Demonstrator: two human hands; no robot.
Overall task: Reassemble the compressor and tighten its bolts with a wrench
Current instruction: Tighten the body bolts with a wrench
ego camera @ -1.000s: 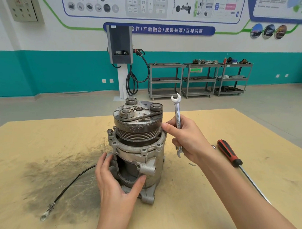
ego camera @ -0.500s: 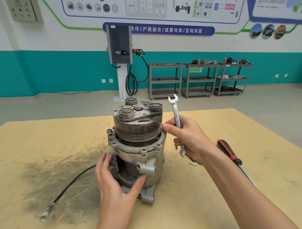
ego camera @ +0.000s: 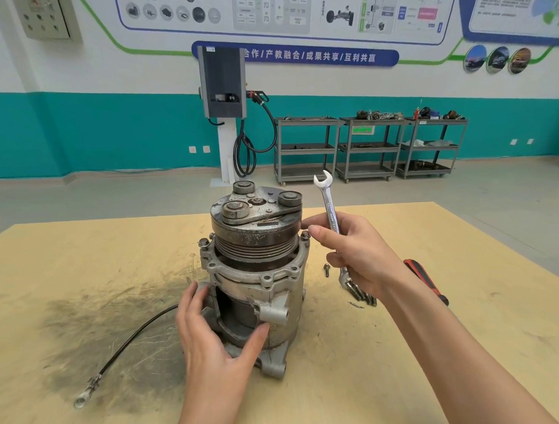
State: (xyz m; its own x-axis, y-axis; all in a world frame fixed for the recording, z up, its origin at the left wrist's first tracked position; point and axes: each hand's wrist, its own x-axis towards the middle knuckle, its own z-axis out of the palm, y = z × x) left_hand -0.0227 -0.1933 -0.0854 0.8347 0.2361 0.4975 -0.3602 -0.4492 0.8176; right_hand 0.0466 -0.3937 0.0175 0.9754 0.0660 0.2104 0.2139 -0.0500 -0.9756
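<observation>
**Workshop surface, compressor upright, bolts waiting**

Yellow board forms the surface (ego camera: 83, 266), smeared with dark grime at 9 o'clock of the compressor (ego camera: 258, 276), which stands upright at its centre, pulley end up. The left hand (ego camera: 213, 350) cups the lower housing, fingers and thumb spread wide against it. The right hand (ego camera: 359, 256) grips the wrench (ego camera: 329, 207) by its shank, open end up, forefinger and thumb reaching to a flange bolt (ego camera: 305, 234) at 3 o'clock of the pulley. Another bolt sits in the flange at 9 o'clock.

Outward at 4 o'clock lie loose bolts (ego camera: 362, 293), one apart at 3 o'clock, and a red-handled screwdriver (ego camera: 424, 281); a black cable (ego camera: 131, 347) trails at 8 o'clock.

Risks, as I judge them: a finger-started bolt may cross-thread, or the tall body may tip when the wrench pulls.

Wall banner reads "合作/产教融合/成果共享/互利共赢"; the wrench's stamping is too small to read.
</observation>
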